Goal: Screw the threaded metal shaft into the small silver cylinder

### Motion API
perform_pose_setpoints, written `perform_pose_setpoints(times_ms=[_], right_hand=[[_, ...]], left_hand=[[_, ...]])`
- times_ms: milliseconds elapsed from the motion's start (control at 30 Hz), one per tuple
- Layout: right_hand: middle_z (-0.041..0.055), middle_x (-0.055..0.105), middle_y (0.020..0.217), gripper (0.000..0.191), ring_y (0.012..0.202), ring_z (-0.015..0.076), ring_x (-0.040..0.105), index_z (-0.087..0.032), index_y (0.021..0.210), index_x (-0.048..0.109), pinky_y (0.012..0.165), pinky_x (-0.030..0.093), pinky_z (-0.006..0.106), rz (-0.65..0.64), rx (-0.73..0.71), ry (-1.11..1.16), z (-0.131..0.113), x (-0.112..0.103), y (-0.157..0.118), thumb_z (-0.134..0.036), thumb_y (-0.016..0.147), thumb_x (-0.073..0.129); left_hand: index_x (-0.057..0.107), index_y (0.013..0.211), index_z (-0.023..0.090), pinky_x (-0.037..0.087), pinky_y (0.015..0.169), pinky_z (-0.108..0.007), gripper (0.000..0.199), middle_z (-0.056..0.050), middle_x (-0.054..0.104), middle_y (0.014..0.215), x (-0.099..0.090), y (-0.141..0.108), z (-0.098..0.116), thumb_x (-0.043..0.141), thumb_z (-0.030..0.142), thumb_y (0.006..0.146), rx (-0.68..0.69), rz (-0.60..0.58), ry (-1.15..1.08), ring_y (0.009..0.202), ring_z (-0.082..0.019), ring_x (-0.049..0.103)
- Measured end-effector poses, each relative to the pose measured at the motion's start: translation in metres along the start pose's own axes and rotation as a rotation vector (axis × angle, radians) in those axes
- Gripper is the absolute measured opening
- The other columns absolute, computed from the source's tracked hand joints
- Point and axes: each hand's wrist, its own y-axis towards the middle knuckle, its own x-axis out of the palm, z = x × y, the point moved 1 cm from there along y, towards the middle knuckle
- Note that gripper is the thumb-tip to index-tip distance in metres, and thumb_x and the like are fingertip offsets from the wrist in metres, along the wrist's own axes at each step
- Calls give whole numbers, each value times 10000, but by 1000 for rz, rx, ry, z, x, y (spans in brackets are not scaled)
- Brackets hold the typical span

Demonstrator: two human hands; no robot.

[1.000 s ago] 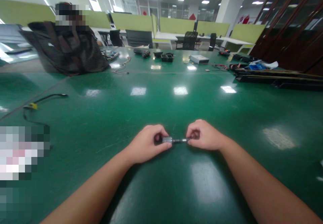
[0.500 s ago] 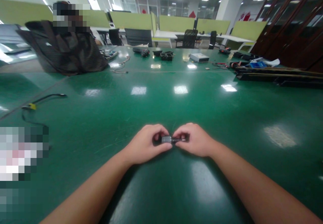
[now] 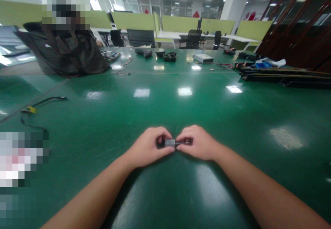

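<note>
A small metal cylinder (image 3: 170,143) with a thin dark shaft on its right side lies level between my two hands, low over the green table (image 3: 165,108). The fingers and thumb of my left hand (image 3: 150,147) are closed round the cylinder part. My right hand (image 3: 200,143) pinches the thin shaft from the right, its fingertips close to those of the left. The far end of the shaft is partly hidden by the right fingers.
A dark bag (image 3: 74,53) stands at the back left. A black cable (image 3: 49,100) with a yellow tag lies at the left. Black parts (image 3: 169,56), a silver box (image 3: 203,58) and long dark strips (image 3: 281,77) lie along the back.
The view has shifted very slightly. The right fingertips and thumb have moved a little to the left along the shaft. Both hands keep their hold.
</note>
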Motion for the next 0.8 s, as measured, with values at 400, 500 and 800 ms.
perform_pose_setpoints(times_ms=[400, 500, 800], right_hand=[[11, 733, 805, 87, 731, 144, 640, -204, 894, 774, 755, 438, 275, -4, 3, -2, -1, -2, 0, -211, 811, 748], [1, 719, 774, 81, 700, 134, 625, -199, 874, 764, 736, 428, 270, 2, 6, 1, 0, -3, -1, -193, 795, 746], [-19, 693, 735, 109, 673, 126, 611, -186, 834, 733, 771, 400, 299, 7, 28, 4, 4, -6, -4, -154, 731, 742]], left_hand=[[679, 916, 203, 412, 687, -282, 227, 6, 648, 792, 1, -1, -3, 719, 408, 826, 21, -4, 2, 730, -166, 584], [679, 902, 199, 409, 679, -280, 214, 8, 646, 786, 1, 0, -2, 727, 390, 817, 13, -3, -2, 725, -165, 582], [686, 905, 204, 413, 683, -280, 208, 9, 650, 784, 1, -1, 0, 729, 388, 818, 11, -1, -6, 720, -163, 585]])
